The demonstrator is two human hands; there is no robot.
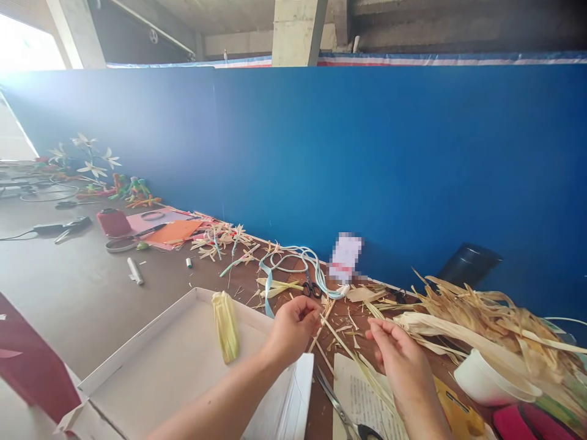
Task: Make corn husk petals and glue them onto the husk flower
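Observation:
My left hand [293, 327] is curled in a pinch over the far corner of a shallow white box [151, 366], its fingertips closed on the end of a thin pale husk strip [342, 342]. My right hand [398, 357] is beside it, fingers bent, pinching the same kind of strip above a printed sheet of paper [362, 400]. A folded yellow-green husk bundle [225, 327] lies inside the box. Small black scissors [312, 288] and a pale blue cord [293, 260] lie just beyond my left hand.
A heap of dried corn husks [495, 324] lies at the right over a white bowl [486, 382]. Larger scissors [339, 406] lie by the paper. Husk flowers [220, 238], a red spool [112, 223], orange paper [177, 231] and a blue partition [367, 159] stand farther back.

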